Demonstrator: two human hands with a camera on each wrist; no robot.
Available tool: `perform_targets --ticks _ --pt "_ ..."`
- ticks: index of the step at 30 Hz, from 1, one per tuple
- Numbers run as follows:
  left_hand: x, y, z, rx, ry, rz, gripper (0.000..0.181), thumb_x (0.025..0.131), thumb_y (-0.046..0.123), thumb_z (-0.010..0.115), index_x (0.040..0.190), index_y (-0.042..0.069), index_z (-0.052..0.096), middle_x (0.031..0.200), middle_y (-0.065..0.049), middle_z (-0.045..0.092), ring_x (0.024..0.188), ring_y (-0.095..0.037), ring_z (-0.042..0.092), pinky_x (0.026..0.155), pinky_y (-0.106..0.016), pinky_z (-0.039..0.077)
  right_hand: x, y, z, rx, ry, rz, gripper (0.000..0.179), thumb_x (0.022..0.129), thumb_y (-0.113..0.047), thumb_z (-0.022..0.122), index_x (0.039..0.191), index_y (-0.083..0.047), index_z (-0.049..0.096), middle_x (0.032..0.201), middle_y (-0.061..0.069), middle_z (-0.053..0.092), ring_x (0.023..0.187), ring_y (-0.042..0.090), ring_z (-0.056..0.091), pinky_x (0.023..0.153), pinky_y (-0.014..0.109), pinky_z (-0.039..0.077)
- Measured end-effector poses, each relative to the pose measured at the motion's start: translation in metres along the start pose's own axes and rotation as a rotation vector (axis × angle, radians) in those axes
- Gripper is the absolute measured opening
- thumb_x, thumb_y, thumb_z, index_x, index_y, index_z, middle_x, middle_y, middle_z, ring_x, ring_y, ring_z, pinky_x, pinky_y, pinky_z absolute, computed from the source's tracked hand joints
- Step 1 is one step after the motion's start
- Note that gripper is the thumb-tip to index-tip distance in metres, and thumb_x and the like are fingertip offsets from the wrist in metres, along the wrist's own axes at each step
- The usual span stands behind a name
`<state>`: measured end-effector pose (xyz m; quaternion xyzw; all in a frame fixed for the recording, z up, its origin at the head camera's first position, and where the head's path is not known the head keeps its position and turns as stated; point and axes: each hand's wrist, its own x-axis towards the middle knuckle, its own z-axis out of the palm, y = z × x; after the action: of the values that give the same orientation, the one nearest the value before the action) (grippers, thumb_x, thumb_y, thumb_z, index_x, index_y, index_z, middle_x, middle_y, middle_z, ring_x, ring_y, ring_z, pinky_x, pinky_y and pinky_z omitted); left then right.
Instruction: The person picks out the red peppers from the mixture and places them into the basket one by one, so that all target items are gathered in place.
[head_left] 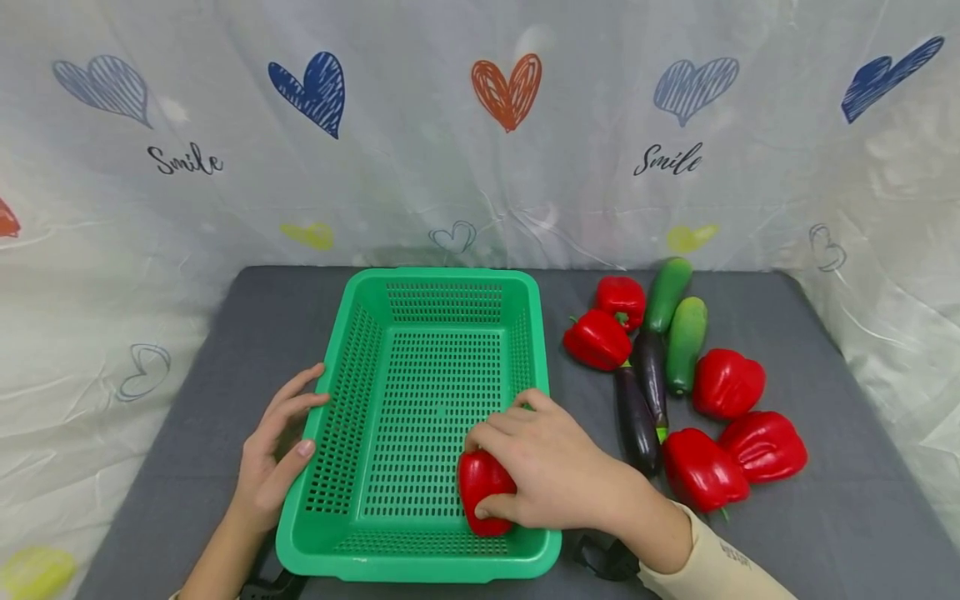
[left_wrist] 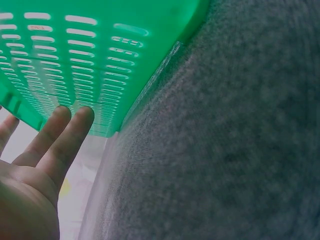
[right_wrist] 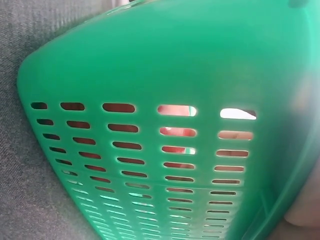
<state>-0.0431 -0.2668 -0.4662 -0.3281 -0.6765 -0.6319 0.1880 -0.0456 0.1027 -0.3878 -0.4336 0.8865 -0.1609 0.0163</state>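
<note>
A green plastic basket (head_left: 441, 417) with slotted walls stands on the grey cloth. Inside its near right corner, my right hand (head_left: 540, 467) grips a red bell pepper (head_left: 483, 490), thumb on the near side and fingers over the far side. My left hand (head_left: 273, 454) is at the basket's left rim, fingers spread and mostly straight. In the left wrist view, the left hand's fingertips (left_wrist: 85, 114) reach to the slotted outer wall (left_wrist: 80, 55). The right wrist view is filled by the basket's outer side (right_wrist: 150, 65), with bits of red showing through its slots.
Right of the basket lie several more red bell peppers (head_left: 729, 383), two dark eggplants (head_left: 636, 421) and two green cucumber-like vegetables (head_left: 686, 346). A white curtain (head_left: 405, 167) printed with hearts hangs behind the grey table (head_left: 787, 533).
</note>
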Motion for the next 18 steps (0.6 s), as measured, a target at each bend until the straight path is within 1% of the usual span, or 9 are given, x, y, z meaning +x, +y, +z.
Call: perform_targets --ticks 5,13,18 --pt "-0.0003 0.0001 -0.0001 0.008 0.002 -0.001 0.039 0.104 -0.009 0.051 0.14 -0.023 0.054 0.165 -0.036 0.038 0.157 -0.039 0.037 0.123 -0.033 0.035 0.0005 0.0 0.0001 -0.013 -0.01 0.002 0.059 0.085 -0.057 0.089 0.13 -0.023 0.072 0.116 -0.01 0.075 0.104 0.01 0.069 0.106 0.044 0.043" --pt "-0.0012 0.0003 -0.0005 0.009 0.004 -0.008 0.039 0.103 -0.01 0.051 0.14 -0.023 0.054 0.165 -0.036 0.038 0.157 -0.038 0.038 0.123 -0.033 0.035 0.0011 -0.0009 -0.0001 -0.032 0.005 -0.006 0.055 0.086 -0.058 0.087 0.127 -0.024 0.074 0.113 -0.01 0.075 0.103 0.011 0.069 0.105 0.044 0.044" --pt "-0.0009 -0.0001 -0.0003 0.015 0.003 -0.016 0.039 0.103 -0.01 0.051 0.139 -0.023 0.054 0.165 -0.036 0.039 0.157 -0.038 0.038 0.122 -0.032 0.035 0.0007 -0.0011 -0.0009 -0.024 -0.007 0.008 0.054 0.087 -0.06 0.085 0.127 -0.025 0.074 0.113 -0.01 0.074 0.104 0.01 0.068 0.106 0.043 0.044"
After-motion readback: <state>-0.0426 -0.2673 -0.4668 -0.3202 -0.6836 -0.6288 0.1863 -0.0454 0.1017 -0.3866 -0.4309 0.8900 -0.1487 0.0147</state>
